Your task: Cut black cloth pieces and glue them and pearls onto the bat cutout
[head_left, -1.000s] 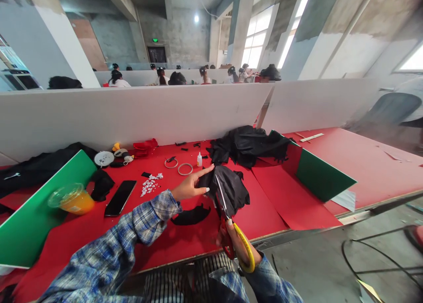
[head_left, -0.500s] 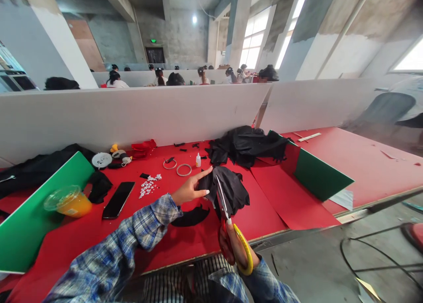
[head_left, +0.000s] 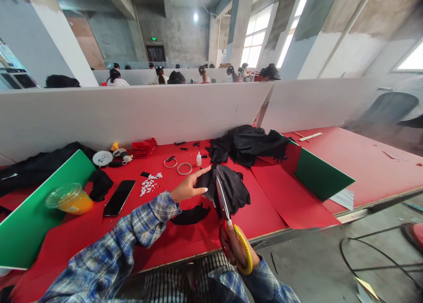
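Observation:
My left hand (head_left: 191,186) is closed on the left edge of a piece of black cloth (head_left: 234,188), held just above the red table. My right hand (head_left: 233,245) grips a pair of scissors (head_left: 243,250) with yellow and red handles. Their blades point away from me and lie over the cloth, the lower blade partly hidden by it. A curved black cloth scrap (head_left: 191,215) rests on the table below my left wrist. Beyond my left hand are a metal ring (head_left: 184,169) and a small white bottle (head_left: 198,159).
White pearl beads (head_left: 148,185) and a phone (head_left: 119,198) lie to the left, near a cup with orange drink (head_left: 75,201) by a green board (head_left: 39,219). A heap of black cloth (head_left: 247,144) sits at the back, beside another green board (head_left: 320,173).
Hands, scissors and cloth keep nearly the same places. The view has shifted very slightly.

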Demonstrator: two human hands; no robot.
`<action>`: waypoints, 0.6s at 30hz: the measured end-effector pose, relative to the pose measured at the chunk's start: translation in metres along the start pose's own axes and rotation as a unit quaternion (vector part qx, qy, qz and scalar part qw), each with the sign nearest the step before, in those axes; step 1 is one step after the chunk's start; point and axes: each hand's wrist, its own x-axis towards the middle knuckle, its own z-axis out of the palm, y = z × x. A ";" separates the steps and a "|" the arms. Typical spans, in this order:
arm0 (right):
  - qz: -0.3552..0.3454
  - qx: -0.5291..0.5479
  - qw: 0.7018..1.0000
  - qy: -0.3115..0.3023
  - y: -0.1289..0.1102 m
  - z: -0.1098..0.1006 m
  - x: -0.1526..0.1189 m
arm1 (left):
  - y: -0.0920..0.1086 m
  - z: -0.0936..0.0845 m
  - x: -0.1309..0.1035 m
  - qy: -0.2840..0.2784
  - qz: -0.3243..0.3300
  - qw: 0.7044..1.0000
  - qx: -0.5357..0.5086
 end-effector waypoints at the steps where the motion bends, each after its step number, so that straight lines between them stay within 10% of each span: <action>1: -0.003 0.005 1.000 -0.003 -0.001 0.000 -0.001 | -0.002 0.000 0.001 0.017 -0.010 1.000 0.010; 11: -0.039 -0.024 0.991 -0.123 -0.001 -0.010 0.001 | -0.018 0.007 0.015 0.185 -0.027 0.981 0.048; 18: -0.086 -0.041 0.983 -0.155 0.010 -0.018 -0.001 | -0.019 0.010 0.023 0.204 0.014 0.978 0.031</action>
